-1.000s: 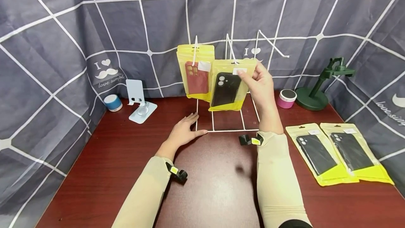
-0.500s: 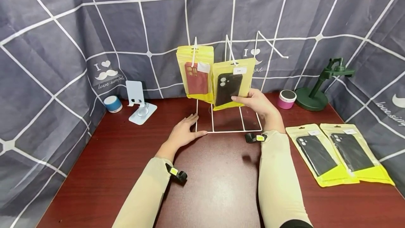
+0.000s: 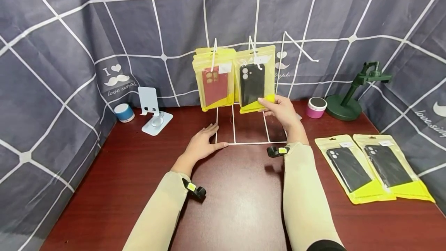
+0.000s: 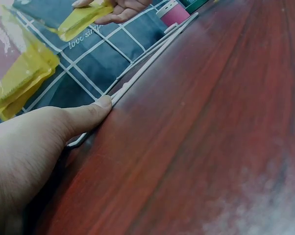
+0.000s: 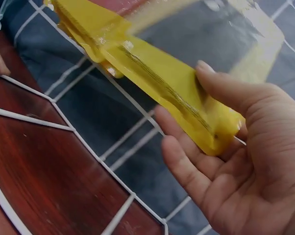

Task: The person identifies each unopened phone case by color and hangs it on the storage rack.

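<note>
Your right hand (image 3: 283, 112) is pinching the lower corner of the black-case packet (image 3: 253, 84), which is hanging on the middle hook (image 3: 255, 53). Your left hand (image 3: 200, 146), fingers outstretched, is touching the white wire rack (image 3: 256, 143). Red-case packet (image 3: 215, 86) hanging alongside.

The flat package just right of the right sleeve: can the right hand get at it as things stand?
Probably not straight away: the right hand pinches the upright black-case package. Once that hand is free, likely yes; nothing appears to cover the flat package.
</note>
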Demonstrator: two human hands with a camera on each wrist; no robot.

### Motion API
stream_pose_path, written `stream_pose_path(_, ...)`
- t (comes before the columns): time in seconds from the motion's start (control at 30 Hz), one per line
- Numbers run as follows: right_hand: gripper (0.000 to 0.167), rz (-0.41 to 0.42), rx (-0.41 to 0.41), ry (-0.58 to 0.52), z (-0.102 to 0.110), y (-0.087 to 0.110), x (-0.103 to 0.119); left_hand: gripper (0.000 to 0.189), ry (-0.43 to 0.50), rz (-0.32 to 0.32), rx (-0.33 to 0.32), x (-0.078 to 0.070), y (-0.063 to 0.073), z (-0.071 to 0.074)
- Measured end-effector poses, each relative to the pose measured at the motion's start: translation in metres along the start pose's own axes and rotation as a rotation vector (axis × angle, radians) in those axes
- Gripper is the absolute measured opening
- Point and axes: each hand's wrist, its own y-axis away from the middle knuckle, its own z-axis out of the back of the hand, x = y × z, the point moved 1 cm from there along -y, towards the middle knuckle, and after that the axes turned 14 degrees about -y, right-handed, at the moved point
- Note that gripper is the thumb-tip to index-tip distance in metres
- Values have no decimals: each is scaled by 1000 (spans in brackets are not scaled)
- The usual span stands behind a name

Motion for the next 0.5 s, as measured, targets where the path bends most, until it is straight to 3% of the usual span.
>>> stream_pose_path(0.5,40,21,-195,17,-10,-6,-4,94,-3,-2,-10,0,0,1)
